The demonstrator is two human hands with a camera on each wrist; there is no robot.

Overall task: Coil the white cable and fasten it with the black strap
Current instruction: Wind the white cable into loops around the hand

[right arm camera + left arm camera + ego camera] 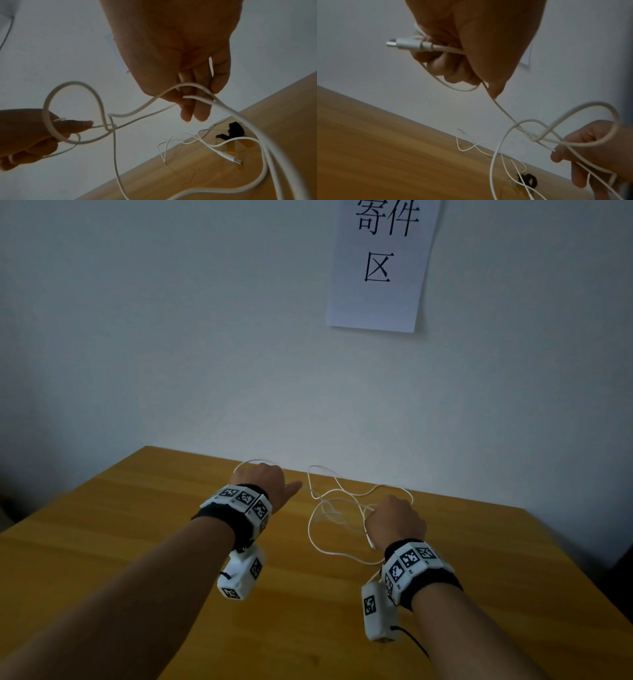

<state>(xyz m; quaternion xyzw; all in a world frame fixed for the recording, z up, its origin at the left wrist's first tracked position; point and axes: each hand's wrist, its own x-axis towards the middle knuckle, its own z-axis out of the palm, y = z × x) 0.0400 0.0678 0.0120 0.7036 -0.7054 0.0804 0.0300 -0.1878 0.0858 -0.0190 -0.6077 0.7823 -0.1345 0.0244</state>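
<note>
A thin white cable (337,498) hangs in loose tangled loops between my hands above the wooden table (137,542). My left hand (462,65) grips it near one plug (402,44), which sticks out past the curled fingers, with a small loop round them. My right hand (188,94) holds another stretch between fingers and thumb, a little lower and to the right (394,518). The other plug (229,157) lies on the table. The black strap (235,130) lies on the table by the wall, under the cable loops (528,180). It is hidden in the head view.
The table stands against a pale wall (171,354) with a paper sign (380,265) stuck up at the right. The table's left edge and right edge both show in the head view.
</note>
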